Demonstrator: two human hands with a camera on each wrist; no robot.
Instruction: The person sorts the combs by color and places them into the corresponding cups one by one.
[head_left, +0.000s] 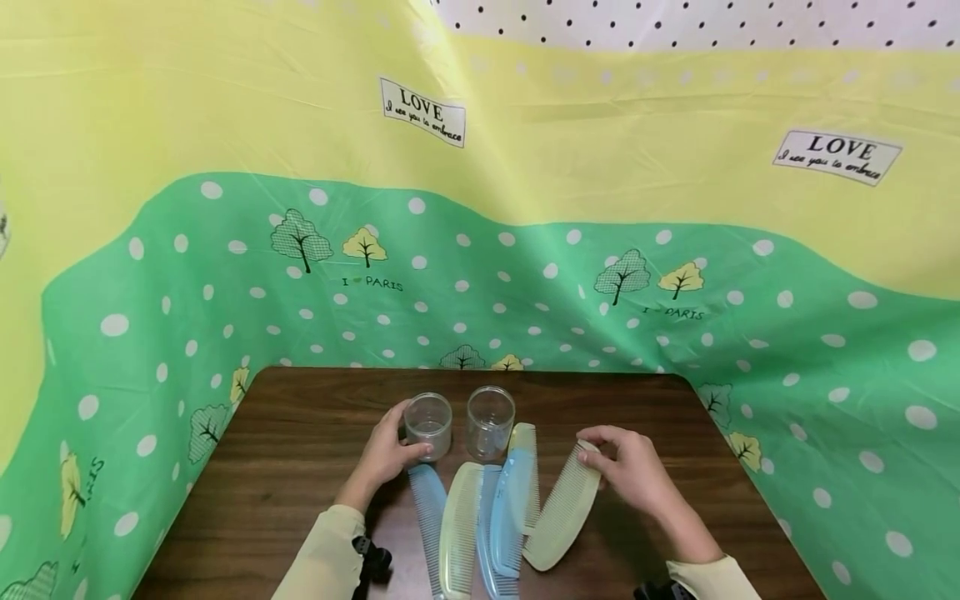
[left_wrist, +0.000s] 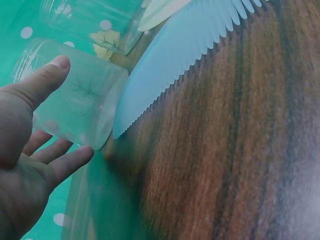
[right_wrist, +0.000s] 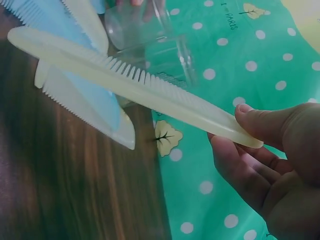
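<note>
Two clear cylindrical cups stand side by side on the table. My left hand [head_left: 386,446] is at the left clear cup [head_left: 429,429], thumb along its near side and fingers round its outer side. Beside it is the right clear cup [head_left: 491,429]. My right hand [head_left: 628,467] pinches a pale yellow comb [right_wrist: 135,92] by one end, between thumb and fingers. This comb slants down toward the near left, above the tabletop in the right wrist view. Between the hands lie blue combs [head_left: 506,521] and pale yellow combs [head_left: 459,529], some overlapping.
The dark wood table [head_left: 300,433] carries the cups and combs. Behind and at both sides hangs a green and yellow curtain [head_left: 480,267] with dots and printed trees. A blue comb [left_wrist: 170,55] lies close to the left cup's base.
</note>
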